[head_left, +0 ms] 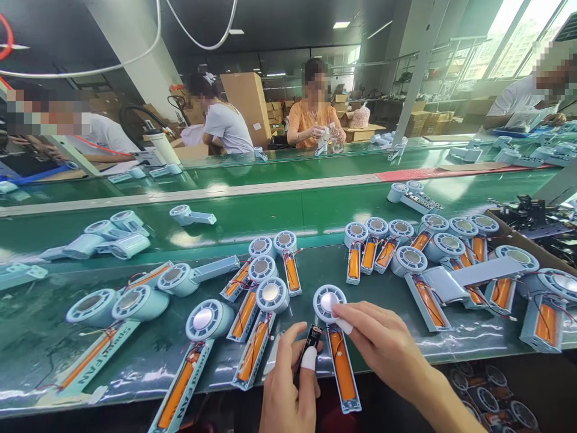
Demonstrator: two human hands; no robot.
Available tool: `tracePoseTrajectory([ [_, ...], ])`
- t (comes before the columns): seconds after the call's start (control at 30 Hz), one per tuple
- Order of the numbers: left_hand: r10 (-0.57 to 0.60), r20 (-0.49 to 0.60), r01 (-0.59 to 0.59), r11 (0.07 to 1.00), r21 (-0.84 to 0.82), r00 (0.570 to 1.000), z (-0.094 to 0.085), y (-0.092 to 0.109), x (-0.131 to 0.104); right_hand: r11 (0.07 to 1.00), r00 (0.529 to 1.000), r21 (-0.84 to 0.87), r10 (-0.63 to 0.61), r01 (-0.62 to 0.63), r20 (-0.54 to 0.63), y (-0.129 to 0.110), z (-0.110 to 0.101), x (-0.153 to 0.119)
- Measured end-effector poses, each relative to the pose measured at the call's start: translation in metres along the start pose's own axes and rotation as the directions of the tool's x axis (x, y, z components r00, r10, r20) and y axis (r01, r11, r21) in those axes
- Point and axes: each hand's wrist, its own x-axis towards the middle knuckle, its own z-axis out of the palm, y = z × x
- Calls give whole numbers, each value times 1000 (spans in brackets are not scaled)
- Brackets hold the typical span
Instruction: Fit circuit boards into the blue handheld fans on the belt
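Observation:
My left hand [293,379] holds a small black circuit board [311,341] between thumb and fingers; a white cover is on one fingertip. Right beside it, a light blue fan unit [343,373] lies at the table's front edge, its open handle showing an orange battery and thin wires. My right hand [383,343] has its fingers pinched together at the lower right of this unit's round head, over the top of the handle. Whatever lies between those fingertips is too small to name. Another open fan unit [255,349] with an orange battery lies left of my left hand.
Many similar fan units [426,300] lie to the right and left on the green table [315,264]. A box of black parts [527,222] stands at the right. Across the green belt [252,207], several people work. More round parts [491,391] are below the table at lower right.

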Motion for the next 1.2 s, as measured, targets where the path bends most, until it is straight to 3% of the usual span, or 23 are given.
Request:
tracePoseTrajectory([
  [0.07,21,2,-21,999,29,1000,-1,0,1,967,978,151,206,-204,3,-8,11,2],
  [0.13,31,24,-33,996,77,999,-4,0,2,872,917,287,391,-397,80,-16,17,6],
  [0.2,23,44,-28,994,106,999,-6,-1,2,817,885,340,434,-466,170,-20,18,9],
  [0.4,41,28,-43,995,88,999,-6,-1,2,897,924,305,227,-321,308,-16,3,10],
  [0.53,57,24,-59,994,92,998,-6,2,4,922,909,213,240,-323,341,-18,2,6],
  [0.9,-27,58,27,1000,13,998,-4,4,6,995,967,72,45,-65,250,-17,12,-4],
  [1.03,-57,14,58,995,-86,998,-1,7,3,997,983,-6,82,-82,166,-14,11,-5],
  [1.2,-61,-17,58,991,-121,998,1,4,5,985,975,-131,132,-109,181,-19,10,-1],
])
